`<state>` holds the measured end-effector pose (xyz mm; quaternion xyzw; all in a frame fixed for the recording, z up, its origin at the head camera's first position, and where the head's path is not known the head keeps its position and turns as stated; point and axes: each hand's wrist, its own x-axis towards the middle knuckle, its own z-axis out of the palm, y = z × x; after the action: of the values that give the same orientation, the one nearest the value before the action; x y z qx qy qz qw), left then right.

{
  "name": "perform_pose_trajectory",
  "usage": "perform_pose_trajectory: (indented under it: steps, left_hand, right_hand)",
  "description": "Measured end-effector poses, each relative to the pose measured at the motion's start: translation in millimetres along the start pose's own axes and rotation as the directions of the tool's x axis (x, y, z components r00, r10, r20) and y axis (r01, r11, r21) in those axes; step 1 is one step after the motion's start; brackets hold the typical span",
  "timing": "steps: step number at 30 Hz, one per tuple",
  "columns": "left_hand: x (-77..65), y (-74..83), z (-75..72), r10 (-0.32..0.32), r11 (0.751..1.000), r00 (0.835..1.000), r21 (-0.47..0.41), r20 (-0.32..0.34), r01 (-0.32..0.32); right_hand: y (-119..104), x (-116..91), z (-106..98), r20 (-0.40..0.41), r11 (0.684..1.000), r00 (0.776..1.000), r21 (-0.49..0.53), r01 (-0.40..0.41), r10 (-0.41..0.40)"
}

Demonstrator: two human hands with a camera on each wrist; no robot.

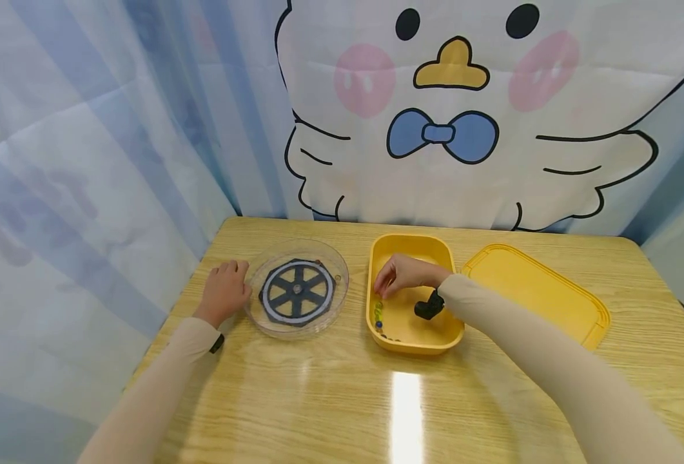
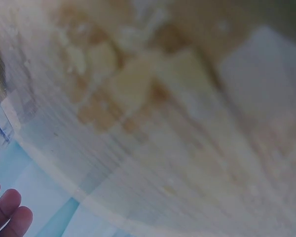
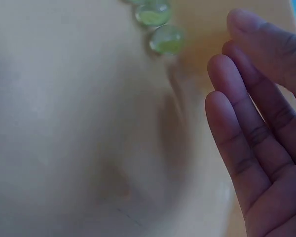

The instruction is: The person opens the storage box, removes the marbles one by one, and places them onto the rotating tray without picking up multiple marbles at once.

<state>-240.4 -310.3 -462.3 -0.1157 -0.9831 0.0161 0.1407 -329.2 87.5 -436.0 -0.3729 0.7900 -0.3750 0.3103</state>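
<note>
My right hand (image 1: 405, 274) reaches into a yellow bin (image 1: 414, 348), fingertips down near its left wall. Close to those fingers lies a row of glass marbles, with green marbles (image 3: 166, 39), a blue marble (image 1: 379, 325) and several small dark ones. In the right wrist view the fingers (image 3: 232, 133) are fairly straight, with nothing visible between them. My left hand (image 1: 225, 293) rests at the left rim of a round clear dish (image 1: 332, 322), its fingers loosely bent. A dark six-spoked wheel shape (image 1: 297, 290) shows inside the dish. The left wrist view is mostly blurred.
A yellow lid (image 1: 545, 296) lies flat to the right of the bin, partly behind my right sleeve. Small marbles (image 1: 338, 278) sit near the dish's right rim. The wooden table (image 1: 295, 399) ends at a printed curtain (image 1: 446, 187) at the back.
</note>
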Motion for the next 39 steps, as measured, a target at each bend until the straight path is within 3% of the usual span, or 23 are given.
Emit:
perform_pose_trajectory:
  steps: [8, 30, 39]
  left_hand:
    - [-0.7, 2.5, 0.1, 0.002, 1.0, 1.0, 0.013, -0.001, -0.002]
    - [1.5, 1.8, -2.4, -0.001, 0.997, 1.0, 0.081, 0.015, 0.0]
    - [2.3, 1.4, -3.4, -0.004, 0.998, 0.999, 0.068, 0.035, 0.002]
  right_hand:
    - [13.4, 4.5, 11.0, 0.012, 1.0, 1.0, -0.005, 0.009, -0.009]
    - [10.8, 8.3, 16.6, 0.054, 0.995, 0.998, -0.098, 0.02, -0.015]
    - [11.6, 8.5, 15.3, 0.047, 0.993, 0.999, -0.118, 0.029, -0.024]
